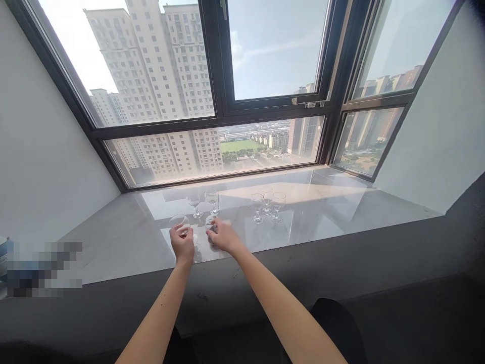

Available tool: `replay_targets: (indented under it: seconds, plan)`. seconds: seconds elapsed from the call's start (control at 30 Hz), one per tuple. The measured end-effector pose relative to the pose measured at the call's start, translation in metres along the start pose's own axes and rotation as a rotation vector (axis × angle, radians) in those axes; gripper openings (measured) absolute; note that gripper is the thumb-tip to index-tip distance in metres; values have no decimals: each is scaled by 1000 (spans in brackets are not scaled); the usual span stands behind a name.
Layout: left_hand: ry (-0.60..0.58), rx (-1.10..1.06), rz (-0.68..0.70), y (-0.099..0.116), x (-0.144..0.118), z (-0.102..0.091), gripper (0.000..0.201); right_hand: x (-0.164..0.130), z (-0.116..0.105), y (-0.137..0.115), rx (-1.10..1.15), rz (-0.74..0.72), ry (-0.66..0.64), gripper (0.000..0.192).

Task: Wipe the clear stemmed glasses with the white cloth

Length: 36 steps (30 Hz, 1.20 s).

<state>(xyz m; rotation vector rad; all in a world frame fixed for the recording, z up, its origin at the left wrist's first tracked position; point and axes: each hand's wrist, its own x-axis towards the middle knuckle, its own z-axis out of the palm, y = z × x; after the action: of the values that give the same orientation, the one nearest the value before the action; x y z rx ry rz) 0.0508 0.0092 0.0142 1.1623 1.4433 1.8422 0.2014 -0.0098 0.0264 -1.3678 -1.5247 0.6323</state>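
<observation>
My left hand (183, 245) is closed around a clear stemmed glass (179, 219), its rim facing up and toward me. Close by on the right, the fingers of my right hand (223, 235) grip a white, crumpled cloth or tissue (209, 222); its far side is partly hidden by my fingers. Just beyond my hands, two more stemmed glasses, one on the left (194, 201) and one on the right (211, 197), stand upright on the glossy sill (314, 222).
Farther right on the sill, three stemmed glasses (257, 203) stand upright in a tight group. Dark-framed windows (220, 121) rise behind the sill, with pale walls (38, 126) at both sides. The sill's front edge runs just below my hands. A blurred patch covers something at far left.
</observation>
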Motion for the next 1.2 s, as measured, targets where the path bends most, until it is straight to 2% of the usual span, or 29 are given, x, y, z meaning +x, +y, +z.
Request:
replay_targets:
  seconds: [0.07,0.13,0.2,0.27,0.33,0.37,0.5,0.57,0.63,0.73,0.8,0.87,1.03,1.2]
  plan:
    - [90,41,90,7,-3,0,36,-1,0,-2,-90,-51,-20,22]
    - [79,86,181,15,-7,2,34,-3,-1,-8,-58,-85,74,30]
    - [-45,137,250,22,-12,6,35,-6,-3,-15,37,-143,112,46]
    - [-225,175,295,26,-18,12,37,-7,-6,-23,119,-206,73,65]
    - [-355,169,315,26,-24,19,40,-7,-9,-29,142,-231,36,73]
    - [-379,151,323,26,-27,22,42,-6,-11,-32,136,-235,32,72]
    - [-267,158,396,18,-30,26,50,-1,-28,-38,53,-218,60,66]
    - [-261,224,408,12,-28,23,54,3,-42,-39,-34,-188,68,61]
    - [-334,281,375,3,-26,18,55,10,-58,-40,-158,-157,45,56]
    - [-453,310,315,-9,-25,13,45,26,-81,-42,-380,-149,26,52]
    - [-460,266,274,-14,-27,13,35,40,-94,-43,-541,-145,33,50]
    - [-417,221,242,-17,-28,14,26,56,-103,-44,-728,-139,12,49]
    - [-377,262,261,-20,-30,14,19,92,-109,-42,-1133,-84,-140,42]
    - [-366,262,306,-23,-29,12,17,108,-102,-33,-1210,-6,-210,56]
